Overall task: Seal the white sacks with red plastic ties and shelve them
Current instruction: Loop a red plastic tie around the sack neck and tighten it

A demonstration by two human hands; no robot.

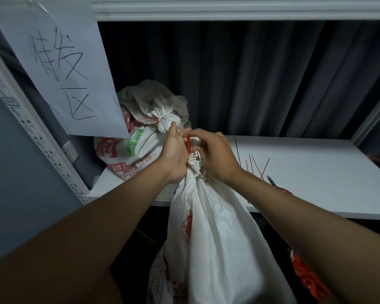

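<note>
White sack (213,227) neck bunched between left hand (173,154) and right hand (215,156), both gripping it

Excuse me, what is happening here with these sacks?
A person is closing a white sack in front of a shelf. The left hand grips the bunched neck, and the right hand pinches a red tie at that neck. Another sack, already tied, lies on the shelf at the left. Spare ties and scissors lie on the shelf to the right.
</note>
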